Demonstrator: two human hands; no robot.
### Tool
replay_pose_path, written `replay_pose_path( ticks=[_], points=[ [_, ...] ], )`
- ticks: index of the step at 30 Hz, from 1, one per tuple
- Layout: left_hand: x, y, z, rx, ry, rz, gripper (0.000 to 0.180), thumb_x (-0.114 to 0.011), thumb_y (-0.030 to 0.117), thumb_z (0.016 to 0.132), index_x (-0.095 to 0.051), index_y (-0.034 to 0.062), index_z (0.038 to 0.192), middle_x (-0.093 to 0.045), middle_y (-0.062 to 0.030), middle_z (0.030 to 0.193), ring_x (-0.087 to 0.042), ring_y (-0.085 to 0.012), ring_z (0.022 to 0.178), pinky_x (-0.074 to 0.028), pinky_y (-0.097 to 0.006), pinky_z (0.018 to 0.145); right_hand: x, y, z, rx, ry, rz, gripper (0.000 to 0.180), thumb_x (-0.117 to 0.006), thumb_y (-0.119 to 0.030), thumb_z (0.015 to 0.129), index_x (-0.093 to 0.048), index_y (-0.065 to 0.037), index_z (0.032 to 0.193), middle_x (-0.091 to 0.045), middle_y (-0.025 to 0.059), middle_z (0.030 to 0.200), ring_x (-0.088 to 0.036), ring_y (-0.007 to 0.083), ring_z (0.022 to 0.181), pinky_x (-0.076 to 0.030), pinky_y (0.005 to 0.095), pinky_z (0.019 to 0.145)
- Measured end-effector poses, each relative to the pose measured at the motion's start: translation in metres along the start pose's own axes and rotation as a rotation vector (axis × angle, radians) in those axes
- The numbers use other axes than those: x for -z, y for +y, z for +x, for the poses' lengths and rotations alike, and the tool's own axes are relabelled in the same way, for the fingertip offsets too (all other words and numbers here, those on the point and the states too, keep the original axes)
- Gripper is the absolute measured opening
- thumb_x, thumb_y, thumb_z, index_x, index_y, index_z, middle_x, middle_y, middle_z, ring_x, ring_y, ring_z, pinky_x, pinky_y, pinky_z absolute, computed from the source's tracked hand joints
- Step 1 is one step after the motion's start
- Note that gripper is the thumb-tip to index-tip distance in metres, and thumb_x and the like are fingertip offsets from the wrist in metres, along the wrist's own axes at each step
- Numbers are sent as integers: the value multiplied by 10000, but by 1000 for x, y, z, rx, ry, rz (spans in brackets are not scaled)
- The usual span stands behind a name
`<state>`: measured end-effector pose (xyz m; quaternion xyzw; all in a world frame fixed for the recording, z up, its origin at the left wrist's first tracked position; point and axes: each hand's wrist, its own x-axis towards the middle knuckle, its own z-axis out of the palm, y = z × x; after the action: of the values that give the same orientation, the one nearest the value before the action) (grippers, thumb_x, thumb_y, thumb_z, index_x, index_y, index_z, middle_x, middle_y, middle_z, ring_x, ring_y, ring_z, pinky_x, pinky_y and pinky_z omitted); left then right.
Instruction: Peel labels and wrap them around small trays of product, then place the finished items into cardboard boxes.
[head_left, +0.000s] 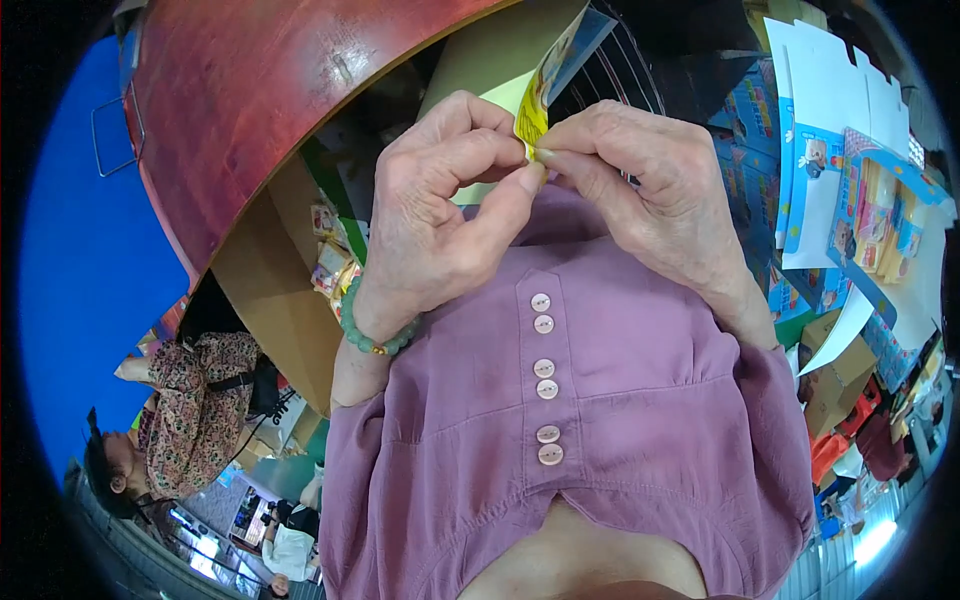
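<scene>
In front of my chest, both hands meet at the lower corner of a thin printed sheet (540,105), yellow with a blue-grey edge higher up. My left hand (450,200), with a green bead bracelet on its wrist, pinches the corner between thumb and fingers. From the other side my right hand (650,180) grips the same corner, its fingertips touching those of the left. The sheet stands nearly upright and is seen almost edge-on, so its printed face is mostly hidden. Whether it is a card or a flat packet I cannot tell.
A red, curved tabletop (300,75) spans the upper left. Beneath its edge stands a cardboard box (280,280) beside several small packets (332,265). Blue-and-white printed cartons (800,190) are stacked at the right. A person in a floral top (200,415) is at the left.
</scene>
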<state>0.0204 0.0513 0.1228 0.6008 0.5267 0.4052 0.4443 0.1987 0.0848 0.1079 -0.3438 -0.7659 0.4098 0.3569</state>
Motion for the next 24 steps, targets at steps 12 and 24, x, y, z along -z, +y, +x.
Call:
replay_pose_path(
  ticks=[12, 24],
  points=[
    [5, -5, -3, -111, -4, 121, 61, -577, -28, 727, -604, -48, 778, -558, -116, 769, -562, -210, 667, -440, -293, 600, -1, -8, 7, -67, -83, -23, 84, -615, 49, 724, -625, 26, 805, -627, 102, 736, -624, 194, 650, -479, 269, 575],
    [13, -5, 2, -42, 17, 0, 91, -577, -25, 743, -633, -52, 810, -580, -98, 806, -554, -148, 702, -438, -261, 621, 5, 5, 7, -330, -51, 396, 75, -582, 42, 815, -638, 70, 856, -636, 110, 830, -615, 124, 690, -494, 223, 638]
  ],
)
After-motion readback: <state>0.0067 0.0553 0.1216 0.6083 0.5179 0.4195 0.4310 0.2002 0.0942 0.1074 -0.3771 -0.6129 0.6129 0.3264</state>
